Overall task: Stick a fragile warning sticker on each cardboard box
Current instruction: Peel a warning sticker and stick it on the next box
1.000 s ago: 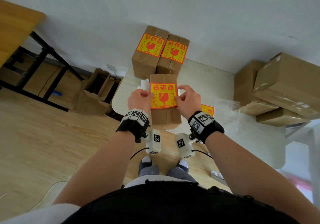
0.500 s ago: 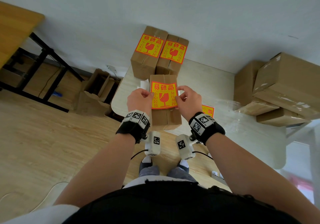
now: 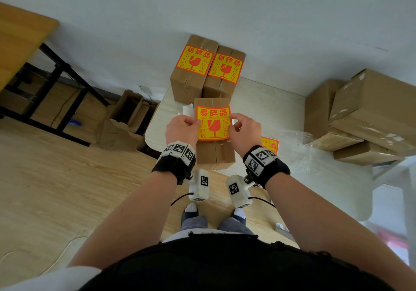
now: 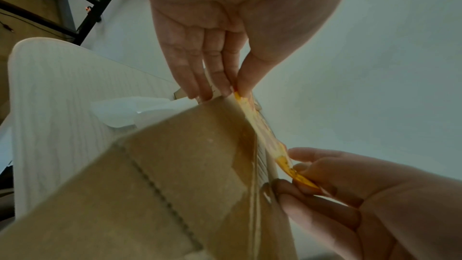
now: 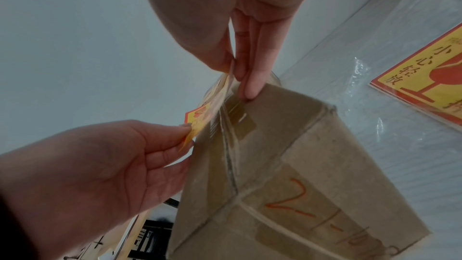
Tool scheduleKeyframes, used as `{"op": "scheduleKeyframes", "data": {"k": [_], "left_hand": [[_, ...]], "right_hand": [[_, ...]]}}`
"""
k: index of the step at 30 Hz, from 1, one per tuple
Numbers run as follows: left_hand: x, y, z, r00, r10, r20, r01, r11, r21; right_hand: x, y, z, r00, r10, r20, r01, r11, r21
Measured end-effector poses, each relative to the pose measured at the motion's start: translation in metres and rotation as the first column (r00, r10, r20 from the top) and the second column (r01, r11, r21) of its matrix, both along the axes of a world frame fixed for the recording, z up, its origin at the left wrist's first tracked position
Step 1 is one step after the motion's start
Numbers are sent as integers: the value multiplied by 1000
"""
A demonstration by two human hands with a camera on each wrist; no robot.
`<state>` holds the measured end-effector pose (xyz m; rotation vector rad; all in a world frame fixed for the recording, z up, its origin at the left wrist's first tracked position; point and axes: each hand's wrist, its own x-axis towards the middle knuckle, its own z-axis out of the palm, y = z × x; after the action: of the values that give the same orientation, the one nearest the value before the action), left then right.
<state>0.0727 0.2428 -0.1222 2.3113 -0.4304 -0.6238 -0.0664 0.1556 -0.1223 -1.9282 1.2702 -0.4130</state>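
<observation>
Pale table point(image 3: 265, 101) carries the nearest cardboard box point(image 3: 215, 153); the fragile sticker point(image 3: 213, 123) now sits a little lower over its top than a second ago; left hand point(image 3: 181, 129) and right hand point(image 3: 244, 131) pinch its side edges; sticking seems imminent.

White table point(image 3: 270, 101): near cardboard box point(image 3: 215, 153) at front edge; two stickered boxes point(image 3: 207, 72) behind it; sticker stack point(image 3: 270, 144), clear plastic film point(image 3: 319, 162), backing paper point(image 3: 186, 110).
</observation>
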Motion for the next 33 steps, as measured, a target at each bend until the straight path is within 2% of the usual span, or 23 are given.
{"op": "scheduleKeyframes", "data": {"k": [11,18,25,30,33], "left_hand": [[-1,-1,5,1000,7,26,-7,999,36],[-2,0,9,999,-13,41,11,999,51],[-4,2,11,998,-7,57,3,998,61],[-3,3,11,999,11,32,-13,998,61],[-3,4,11,1000,15,12,-16,998,65]], "right_hand": [[5,0,0,999,7,-46,-4,998,62],[5,1,0,998,8,-68,-6,1000,27],[2,3,-3,1000,-11,-18,12,999,38],[-1,4,-2,998,25,-63,-27,999,-30],[0,4,-3,998,24,-52,-25,1000,-9]]}}
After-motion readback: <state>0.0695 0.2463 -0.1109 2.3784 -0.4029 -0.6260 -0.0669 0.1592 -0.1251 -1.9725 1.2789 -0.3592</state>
